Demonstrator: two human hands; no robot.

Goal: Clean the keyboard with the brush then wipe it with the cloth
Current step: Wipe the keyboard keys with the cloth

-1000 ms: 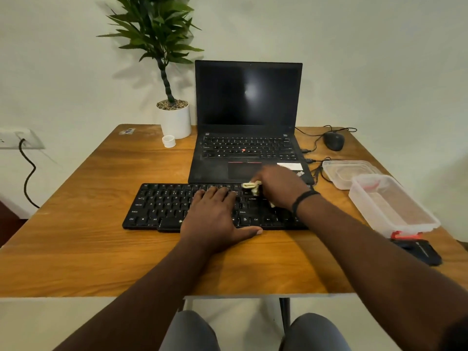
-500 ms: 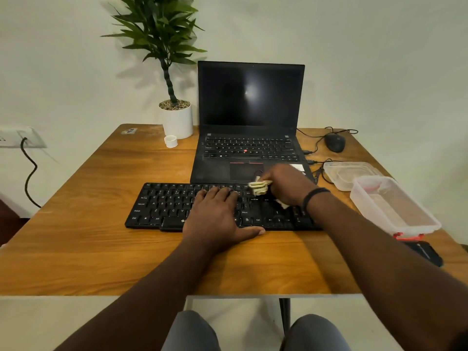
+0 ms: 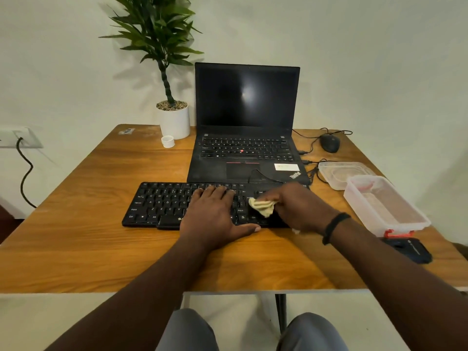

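**Cloth wipe under way on the keyboard**

The keyboard [image 3: 177, 203] is pinned to the bench [image 3: 88, 249] by the flat, spread left hand [image 3: 215, 216], presumably to stop sliding. At its 3 o'clock, the cloth [image 3: 262, 206] is bunched in the right hand [image 3: 298, 211] and pressed onto the keys. Beyond, at 12 o'clock, a laptop [image 3: 247, 117] stands open.

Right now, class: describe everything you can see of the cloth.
The cloth is small, pale yellow and soft-looking, bunched into folds. The right hand grips it and presses it on the right part of the black keyboard; most of it is hidden under the hand, with one crumpled end showing.
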